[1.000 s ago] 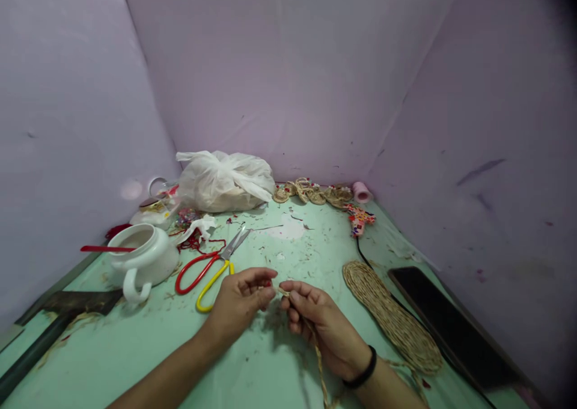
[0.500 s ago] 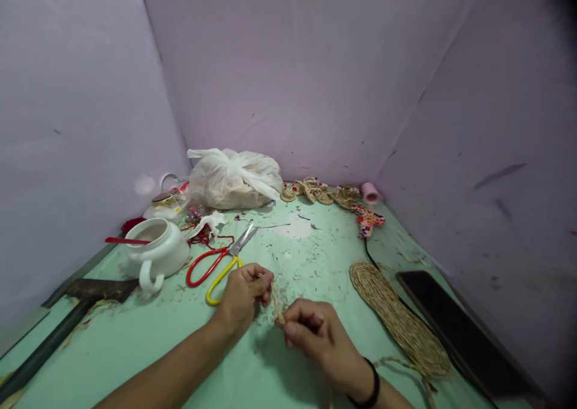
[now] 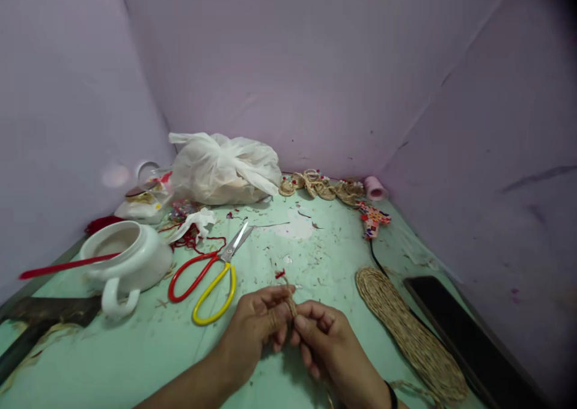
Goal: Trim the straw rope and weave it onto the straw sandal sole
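Observation:
Close together over the table, both my hands pinch a short length of twisted straw cord (image 3: 291,301). My left hand (image 3: 256,325) has its thumb and fingers closed on the cord's upper part, where a bit of red thread (image 3: 280,274) shows at the tip. Just below, my right hand (image 3: 329,343) grips the same cord between thumb and fingertips. To the right lies a coiled straw sole (image 3: 410,331), a cord trailing from its near end. Scissors (image 3: 228,253) with one red and one yellow handle lie part-open left of my hands.
At left are a white pot (image 3: 148,265) with a red stick and a dark hammer-like tool (image 3: 49,310). A tied plastic bag (image 3: 220,175), small straw sandals (image 3: 315,184) and a pink spool (image 3: 375,188) stand along the back. A patterned glue gun (image 3: 372,218) and a black phone-like slab (image 3: 469,337) lie right.
My hands have come closer together along the cord, the left moving right and slightly down. The red-tipped cord end now shows above the fingers. The view has shifted slightly closer.

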`<state>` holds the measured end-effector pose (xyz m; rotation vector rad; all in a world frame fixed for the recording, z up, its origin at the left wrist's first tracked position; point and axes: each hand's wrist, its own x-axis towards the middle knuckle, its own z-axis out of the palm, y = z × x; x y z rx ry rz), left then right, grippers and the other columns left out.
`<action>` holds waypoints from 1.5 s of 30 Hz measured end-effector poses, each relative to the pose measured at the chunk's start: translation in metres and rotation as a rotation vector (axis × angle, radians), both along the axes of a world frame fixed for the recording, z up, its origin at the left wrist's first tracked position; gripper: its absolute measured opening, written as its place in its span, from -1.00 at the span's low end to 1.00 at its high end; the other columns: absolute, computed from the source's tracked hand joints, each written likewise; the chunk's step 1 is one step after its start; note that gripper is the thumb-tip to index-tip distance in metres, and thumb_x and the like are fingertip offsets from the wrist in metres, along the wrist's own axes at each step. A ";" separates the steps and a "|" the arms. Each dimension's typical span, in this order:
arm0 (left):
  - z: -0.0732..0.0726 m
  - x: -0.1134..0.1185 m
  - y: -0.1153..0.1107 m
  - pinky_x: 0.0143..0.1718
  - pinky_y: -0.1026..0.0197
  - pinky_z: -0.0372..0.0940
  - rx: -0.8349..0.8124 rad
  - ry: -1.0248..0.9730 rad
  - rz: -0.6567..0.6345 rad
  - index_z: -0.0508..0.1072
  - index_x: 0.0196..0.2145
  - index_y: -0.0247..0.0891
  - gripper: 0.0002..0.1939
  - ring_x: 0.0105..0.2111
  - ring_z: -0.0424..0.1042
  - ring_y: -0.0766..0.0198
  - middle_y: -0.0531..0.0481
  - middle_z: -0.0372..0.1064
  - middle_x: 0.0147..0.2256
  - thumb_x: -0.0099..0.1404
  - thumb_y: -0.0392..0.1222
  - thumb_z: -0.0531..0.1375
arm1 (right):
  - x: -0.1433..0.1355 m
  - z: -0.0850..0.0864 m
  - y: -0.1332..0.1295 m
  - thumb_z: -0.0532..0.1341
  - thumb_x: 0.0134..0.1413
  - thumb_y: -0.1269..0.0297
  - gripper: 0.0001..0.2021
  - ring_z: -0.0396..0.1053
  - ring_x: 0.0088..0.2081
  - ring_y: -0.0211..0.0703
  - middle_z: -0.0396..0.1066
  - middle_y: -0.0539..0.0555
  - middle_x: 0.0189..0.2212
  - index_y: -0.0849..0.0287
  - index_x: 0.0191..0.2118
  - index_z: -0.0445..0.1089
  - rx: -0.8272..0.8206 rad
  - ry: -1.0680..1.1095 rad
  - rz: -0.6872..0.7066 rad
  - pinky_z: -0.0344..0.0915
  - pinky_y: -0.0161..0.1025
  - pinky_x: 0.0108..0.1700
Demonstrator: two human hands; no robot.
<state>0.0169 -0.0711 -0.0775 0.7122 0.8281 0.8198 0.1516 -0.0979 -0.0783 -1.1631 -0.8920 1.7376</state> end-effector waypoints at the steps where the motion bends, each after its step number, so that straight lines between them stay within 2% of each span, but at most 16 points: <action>1: -0.002 0.002 -0.001 -0.70 0.39 -0.01 0.010 0.040 -0.031 0.39 -0.29 -0.38 -0.64 -0.73 0.14 0.48 0.10 0.24 -0.70 0.00 -0.08 0.24 | 0.000 -0.001 0.001 0.23 -0.14 0.05 -0.68 0.09 -0.75 -0.48 0.32 -0.01 -0.65 0.27 -0.54 0.32 -0.019 0.000 0.030 -0.01 -0.51 -0.76; 3: -0.006 0.004 -0.001 -0.72 0.39 -0.03 0.022 0.119 -0.058 0.40 -0.43 -0.38 -0.72 -0.76 0.11 0.47 0.13 0.16 -0.77 0.01 -0.07 0.23 | 0.000 -0.002 0.002 0.22 -0.14 0.04 -0.66 0.12 -0.76 -0.47 0.34 0.01 -0.64 0.29 -0.54 0.33 -0.063 0.003 0.068 0.04 -0.51 -0.76; 5: -0.008 0.005 0.002 -0.74 0.39 -0.05 -0.002 0.166 -0.031 0.39 -0.51 -0.36 -0.72 -0.78 0.10 0.47 0.14 0.12 -0.79 0.00 -0.04 0.23 | 0.000 -0.002 0.004 0.21 -0.13 0.03 -0.65 0.14 -0.76 -0.47 0.35 0.03 -0.61 0.30 -0.52 0.35 -0.100 0.028 0.096 0.08 -0.50 -0.76; 10: -0.005 0.006 0.008 -0.81 0.42 -0.18 -0.126 0.185 0.084 0.38 -0.50 -0.34 -0.68 -0.84 -0.03 0.52 0.19 0.07 -0.83 -0.04 0.03 0.23 | 0.007 0.003 0.004 0.14 -0.03 0.03 -0.63 0.26 -0.68 -0.38 0.37 0.11 -0.54 0.33 -0.35 0.38 -0.175 0.258 0.128 0.24 -0.42 -0.64; 13: -0.001 0.008 0.008 -0.83 0.43 -0.21 -0.111 0.215 0.109 0.36 -0.55 -0.34 -0.70 -0.86 -0.09 0.55 0.19 0.08 -0.85 -0.01 0.00 0.20 | 0.008 0.008 0.001 0.15 -0.02 0.06 -0.65 0.30 -0.64 -0.34 0.37 0.10 -0.56 0.33 -0.34 0.38 -0.215 0.326 0.096 0.28 -0.36 -0.57; 17: 0.004 0.008 0.010 -0.84 0.44 -0.16 0.021 0.246 0.157 0.32 -0.56 -0.35 -0.75 -0.86 -0.04 0.55 0.16 0.15 -0.81 0.05 -0.08 0.17 | 0.006 0.013 -0.005 0.24 -0.12 0.11 -0.69 0.29 -0.65 -0.36 0.37 0.05 -0.59 0.31 -0.36 0.38 -0.211 0.266 0.119 0.27 -0.36 -0.55; 20: 0.009 0.002 0.012 -0.86 0.44 -0.17 0.105 0.204 0.228 0.30 -0.54 -0.34 -0.79 -0.86 -0.03 0.58 0.08 0.34 -0.65 0.05 -0.12 0.17 | 0.005 0.013 -0.009 0.30 -0.20 0.14 -0.68 0.28 -0.66 -0.37 0.37 0.03 -0.60 0.31 -0.35 0.40 -0.175 0.160 0.187 0.24 -0.38 -0.55; 23: 0.016 -0.006 0.012 -0.87 0.44 -0.18 0.147 0.143 0.289 0.29 -0.51 -0.34 -0.82 -0.86 -0.03 0.60 0.04 0.40 -0.55 0.01 -0.16 0.18 | 0.004 0.011 -0.010 0.32 -0.24 0.14 -0.68 0.28 -0.65 -0.38 0.36 0.00 -0.62 0.30 -0.38 0.41 -0.097 0.061 0.243 0.20 -0.39 -0.55; 28: 0.025 -0.011 0.009 -0.88 0.45 -0.17 0.134 0.145 0.357 0.26 -0.58 -0.32 -0.87 -0.85 0.02 0.55 0.11 0.30 -0.69 -0.04 -0.24 0.18 | 0.001 0.012 -0.014 0.29 -0.19 0.14 -0.73 0.24 -0.66 -0.39 0.31 -0.04 -0.70 0.30 -0.45 0.42 0.131 -0.048 0.293 0.19 -0.39 -0.55; 33: 0.024 -0.009 0.013 -0.90 0.45 -0.18 0.091 0.143 0.388 0.23 -0.64 -0.32 -0.89 -0.87 -0.03 0.55 0.12 0.23 -0.75 -0.03 -0.34 0.11 | -0.006 0.012 -0.019 0.25 -0.15 0.11 -0.72 0.25 -0.65 -0.36 0.30 -0.03 -0.70 0.29 -0.48 0.41 0.262 -0.066 0.281 0.18 -0.38 -0.56; 36: 0.025 -0.012 0.018 -0.89 0.44 -0.14 0.106 0.124 0.411 0.25 -0.63 -0.33 -0.91 -0.86 0.00 0.53 0.10 0.24 -0.75 -0.02 -0.37 0.10 | -0.006 0.009 -0.018 0.24 -0.12 0.10 -0.71 0.27 -0.64 -0.35 0.32 -0.03 -0.68 0.28 -0.42 0.41 0.230 -0.060 0.266 0.15 -0.39 -0.57; 40: 0.033 -0.025 0.027 -0.85 0.44 -0.02 0.184 0.068 0.471 0.29 -0.56 -0.35 -0.95 -0.81 0.09 0.51 0.08 0.28 -0.69 0.03 -0.36 0.10 | 0.004 0.009 -0.013 0.22 -0.11 0.07 -0.65 0.31 -0.59 -0.34 0.42 0.06 -0.54 0.27 -0.28 0.42 0.100 -0.001 0.297 0.14 -0.38 -0.53; 45: 0.039 -0.040 0.036 -0.79 0.45 0.06 0.228 0.007 0.522 0.30 -0.52 -0.36 -0.95 -0.75 0.16 0.51 0.05 0.32 -0.63 0.08 -0.39 0.08 | 0.015 0.014 -0.009 0.27 -0.17 0.12 -0.70 0.26 -0.59 -0.38 0.41 0.04 -0.57 0.29 -0.37 0.45 0.135 -0.083 0.316 0.17 -0.38 -0.50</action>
